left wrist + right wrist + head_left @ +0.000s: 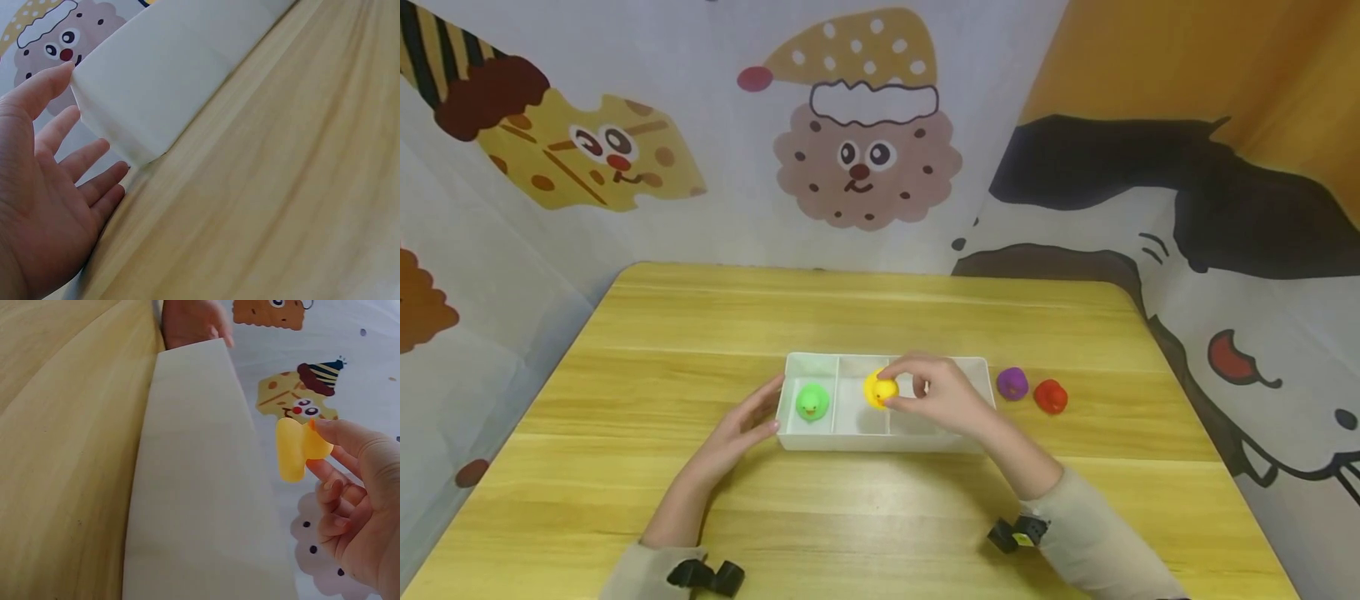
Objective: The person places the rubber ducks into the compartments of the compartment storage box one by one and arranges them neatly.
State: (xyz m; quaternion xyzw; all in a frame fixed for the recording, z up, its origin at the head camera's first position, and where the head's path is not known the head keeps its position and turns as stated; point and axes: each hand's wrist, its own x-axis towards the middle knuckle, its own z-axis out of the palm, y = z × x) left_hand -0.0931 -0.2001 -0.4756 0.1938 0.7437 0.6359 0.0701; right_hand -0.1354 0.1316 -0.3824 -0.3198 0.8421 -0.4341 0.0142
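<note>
A white divided box (861, 417) lies lengthwise across the table. In its left compartment sits a green rubber duck (812, 402). My right hand (946, 395) pinches a yellow rubber duck (878, 389) between thumb and fingertips, over the middle of the box near a divider. In the right wrist view the yellow duck (292, 450) shows above the box's rim. My left hand (737, 432) rests at the box's left end, its fingers extended along that end wall; the left wrist view shows the thumb at the upper corner of the box (156, 75).
Right of the box, a purple rubber duck (1012, 383) and a red rubber duck (1051, 397) stand side by side on the wooden table (880, 517). Behind the table hangs a curtain (715, 242) printed with cartoon figures.
</note>
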